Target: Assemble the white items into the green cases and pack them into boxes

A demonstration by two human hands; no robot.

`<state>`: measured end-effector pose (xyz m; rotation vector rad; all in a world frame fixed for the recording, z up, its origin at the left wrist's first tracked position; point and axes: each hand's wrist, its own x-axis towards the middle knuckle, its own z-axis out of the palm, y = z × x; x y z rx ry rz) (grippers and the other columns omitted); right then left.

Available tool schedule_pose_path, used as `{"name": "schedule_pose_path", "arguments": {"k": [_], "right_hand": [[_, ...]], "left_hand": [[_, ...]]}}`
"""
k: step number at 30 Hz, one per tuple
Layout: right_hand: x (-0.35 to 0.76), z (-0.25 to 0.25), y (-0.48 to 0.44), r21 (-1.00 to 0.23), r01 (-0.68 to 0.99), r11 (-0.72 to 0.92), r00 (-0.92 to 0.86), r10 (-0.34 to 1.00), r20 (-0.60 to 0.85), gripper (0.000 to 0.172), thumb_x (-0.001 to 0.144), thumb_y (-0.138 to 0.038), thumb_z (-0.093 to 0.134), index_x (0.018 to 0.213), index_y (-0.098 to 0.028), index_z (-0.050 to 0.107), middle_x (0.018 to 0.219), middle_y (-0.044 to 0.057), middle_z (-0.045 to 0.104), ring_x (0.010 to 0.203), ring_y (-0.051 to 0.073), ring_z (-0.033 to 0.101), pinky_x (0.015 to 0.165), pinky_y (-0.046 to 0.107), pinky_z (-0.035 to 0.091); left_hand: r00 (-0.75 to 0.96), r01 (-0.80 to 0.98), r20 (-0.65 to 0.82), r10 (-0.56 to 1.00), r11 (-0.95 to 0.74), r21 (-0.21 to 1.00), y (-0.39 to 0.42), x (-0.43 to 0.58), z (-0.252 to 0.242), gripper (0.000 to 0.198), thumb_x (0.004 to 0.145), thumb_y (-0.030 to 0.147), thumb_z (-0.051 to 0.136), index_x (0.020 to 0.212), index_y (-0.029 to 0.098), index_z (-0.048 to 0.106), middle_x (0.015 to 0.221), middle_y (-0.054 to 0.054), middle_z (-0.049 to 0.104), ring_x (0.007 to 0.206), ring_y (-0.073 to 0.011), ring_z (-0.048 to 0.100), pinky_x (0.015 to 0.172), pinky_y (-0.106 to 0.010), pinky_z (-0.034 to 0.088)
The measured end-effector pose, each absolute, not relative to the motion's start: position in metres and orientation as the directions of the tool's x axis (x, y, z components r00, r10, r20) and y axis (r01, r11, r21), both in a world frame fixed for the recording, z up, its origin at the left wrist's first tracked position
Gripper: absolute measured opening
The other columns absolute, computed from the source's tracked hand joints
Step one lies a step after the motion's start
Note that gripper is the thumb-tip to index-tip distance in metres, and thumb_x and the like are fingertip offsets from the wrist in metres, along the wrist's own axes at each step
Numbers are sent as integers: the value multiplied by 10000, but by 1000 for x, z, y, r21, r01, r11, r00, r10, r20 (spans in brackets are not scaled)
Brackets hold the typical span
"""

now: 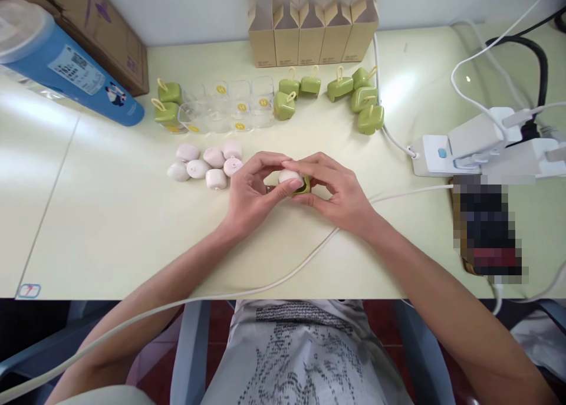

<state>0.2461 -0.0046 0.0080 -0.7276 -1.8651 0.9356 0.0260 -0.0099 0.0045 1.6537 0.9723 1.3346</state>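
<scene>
My left hand grips a pale pinkish-white rounded piece between thumb and fingers. In my right hand is a small green case, its dark opening turned toward the pale piece. The two parts meet between my fingertips, just above the table; how deep one sits in the other is hidden. Left of my hands lies a cluster of several similar pale pieces. Behind them stand clear plastic cups with yellow round stickers, flanked by green cases with loops on the left and more green cases on the right.
Open cardboard boxes line the wall. A blue cylinder and a brown carton occupy the back left. To the right are a white power strip and a phone. A white cable crosses the table in front of me.
</scene>
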Motion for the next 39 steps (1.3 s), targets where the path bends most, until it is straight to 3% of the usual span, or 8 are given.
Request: {"name": "schedule_pose_path", "arguments": {"k": [3, 6, 10, 14, 20, 25, 33, 39], "right_hand": [[241, 10, -8, -873, 94, 479, -383, 827, 413, 431, 1035, -397, 859, 1445, -309, 760, 1287, 65, 758, 1078, 212, 746, 935, 375, 686], [238, 11, -11, -924, 10, 382, -328, 874, 358, 510, 969, -489, 929, 1385, -301, 702, 1347, 54, 754, 1034, 192, 770, 953, 376, 702], [237, 12, -14, -951, -109, 289, -301, 902, 309, 526, 890, -476, 1008, 1276, -312, 690, 1341, 27, 768, 1054, 182, 804, 969, 351, 717], [239, 16, -16, -958, -160, 237, -321, 905, 277, 415, 964, -470, 939, 1255, -288, 707, 1400, 58, 767, 1054, 197, 831, 971, 385, 743], [242, 19, -16, -963, -137, 230, -289, 921, 261, 391, 970, -526, 901, 1188, -248, 735, 1349, 81, 780, 971, 197, 855, 962, 415, 776], [241, 21, -17, -968, -140, 208, -273, 932, 240, 310, 967, -450, 902, 1112, -237, 730, 1272, 63, 808, 951, 194, 871, 929, 388, 785], [236, 22, -22, -953, -89, 290, -193, 934, 302, 233, 889, -334, 904, 995, -224, 727, 1138, 51, 840, 827, 169, 843, 790, 340, 785], [237, 20, -21, -957, -71, 283, -198, 936, 291, 295, 875, -396, 941, 993, -222, 734, 1149, 63, 844, 837, 175, 839, 788, 338, 778]], "left_hand": [[140, 109, 426, 894, -442, 890, -9, 25, 7, 361, 956, 517, 936, 1179, 261, 814, 1218, -82, 792, 1176, -239, 799, 996, -406, 718], [138, 115, 453, 881, -469, 876, -10, 24, 12, 301, 942, 447, 957, 1161, 266, 858, 1226, -89, 794, 1186, -238, 792, 925, -367, 727], [154, 172, 428, 890, -451, 876, -13, 22, 21, 336, 921, 436, 967, 1186, 250, 877, 1248, -104, 795, 1170, -245, 794, 787, -298, 735], [146, 219, 451, 881, -473, 853, -17, 21, 27, 308, 936, 360, 946, 1219, 254, 885, 1214, -86, 802, 1124, -227, 802, 788, -294, 758], [157, 250, 492, 856, -516, 819, -19, 20, 31, 300, 946, 290, 923, 1243, 276, 880, 1190, -66, 795, 1121, -212, 802, 787, -290, 774], [209, 279, 528, 823, -567, 775, -21, 21, 36, 318, 940, 252, 919, 1253, 261, 860, 1226, -73, 798, 1138, -212, 810, 819, -288, 771], [310, 390, 554, 773, -635, 667, -19, 18, 41, 265, 938, 201, 878, 1194, 266, 866, 1144, -51, 796, 1008, -159, 770, 720, -227, 710], [310, 357, 518, 797, -603, 713, -16, 15, 38, 260, 944, 298, 916, 1200, 282, 879, 1136, -58, 779, 975, -168, 757, 688, -252, 703]]}}
